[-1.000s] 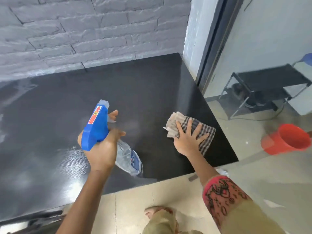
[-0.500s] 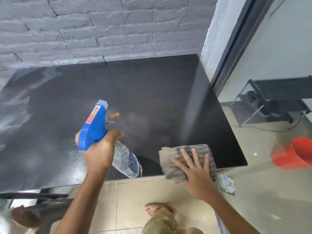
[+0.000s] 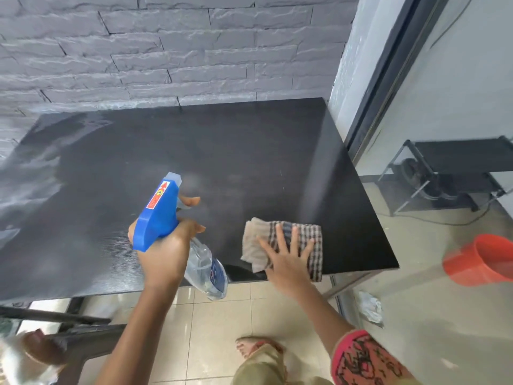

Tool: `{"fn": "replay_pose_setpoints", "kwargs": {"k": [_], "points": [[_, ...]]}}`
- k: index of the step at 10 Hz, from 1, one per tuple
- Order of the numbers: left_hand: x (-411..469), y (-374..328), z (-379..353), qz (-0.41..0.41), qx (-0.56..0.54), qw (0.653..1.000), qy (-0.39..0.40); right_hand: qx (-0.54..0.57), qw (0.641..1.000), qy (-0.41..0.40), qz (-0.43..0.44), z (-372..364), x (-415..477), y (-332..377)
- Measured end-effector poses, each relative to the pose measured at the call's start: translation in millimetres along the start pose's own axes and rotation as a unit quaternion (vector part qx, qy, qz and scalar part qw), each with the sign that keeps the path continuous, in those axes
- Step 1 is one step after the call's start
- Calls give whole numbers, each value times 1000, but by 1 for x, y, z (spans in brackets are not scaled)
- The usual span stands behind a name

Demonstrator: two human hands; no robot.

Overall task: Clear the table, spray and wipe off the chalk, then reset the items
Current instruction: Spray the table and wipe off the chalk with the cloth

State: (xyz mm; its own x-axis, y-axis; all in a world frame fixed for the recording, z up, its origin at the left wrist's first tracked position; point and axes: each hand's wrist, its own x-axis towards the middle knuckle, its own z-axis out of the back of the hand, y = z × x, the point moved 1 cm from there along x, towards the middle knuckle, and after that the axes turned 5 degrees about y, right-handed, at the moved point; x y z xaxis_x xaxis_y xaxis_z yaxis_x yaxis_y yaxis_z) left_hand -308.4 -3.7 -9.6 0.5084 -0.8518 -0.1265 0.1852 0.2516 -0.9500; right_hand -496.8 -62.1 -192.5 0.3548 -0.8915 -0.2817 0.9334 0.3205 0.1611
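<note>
No legible words are showing. A red sticker (image 3: 157,195) on the blue head of the spray bottle (image 3: 156,218) is carrying a white arrow aiming at the nozzle and a small yellow round emblem, with print too small to read. A blue label (image 3: 217,273) on the clear body is blurring out. Black scribbles on the pink sleeve (image 3: 363,359) are not reading as letters.

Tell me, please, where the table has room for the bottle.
The table is bare from the wall down to the bottle and cloth, and left of the bottle. A narrow strip lies between cloth and right edge. Crowded at the near edge: left hand on the bottle, right hand on the cloth.
</note>
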Motion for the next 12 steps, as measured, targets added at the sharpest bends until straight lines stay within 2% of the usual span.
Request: {"fn": "replay_pose_setpoints", "kwargs": {"k": [1,2,3,4,6,7,9,10,11,12], "points": [[-7,-3,1,-85,-42,995,-15,8,999,-22,35,-11,-23,11],[-18,-3,9,-111,-27,993,-31,14,999,-38,30,-19,-48,6],[-31,0,20,-104,-34,993,-50,50,998,-38,-23,-17,-54,24],[-38,6,31,-94,-29,993,-66,89,995,-35,-37,-15,-44,57],[-55,17,60,-90,-10,991,-99,102,978,69,170,-15,-31,139],[-60,23,90,-87,-24,986,-143,84,961,108,239,-22,-37,161],[-70,48,147,-20,-51,971,-232,243,945,118,184,0,-34,187],[-70,60,185,-27,-40,964,-263,332,918,116,184,14,-34,230],[-73,67,223,-47,-43,960,-274,367,896,138,209,19,-38,277],[-80,79,269,-6,-73,941,-331,417,862,160,242,20,-44,347]]}}
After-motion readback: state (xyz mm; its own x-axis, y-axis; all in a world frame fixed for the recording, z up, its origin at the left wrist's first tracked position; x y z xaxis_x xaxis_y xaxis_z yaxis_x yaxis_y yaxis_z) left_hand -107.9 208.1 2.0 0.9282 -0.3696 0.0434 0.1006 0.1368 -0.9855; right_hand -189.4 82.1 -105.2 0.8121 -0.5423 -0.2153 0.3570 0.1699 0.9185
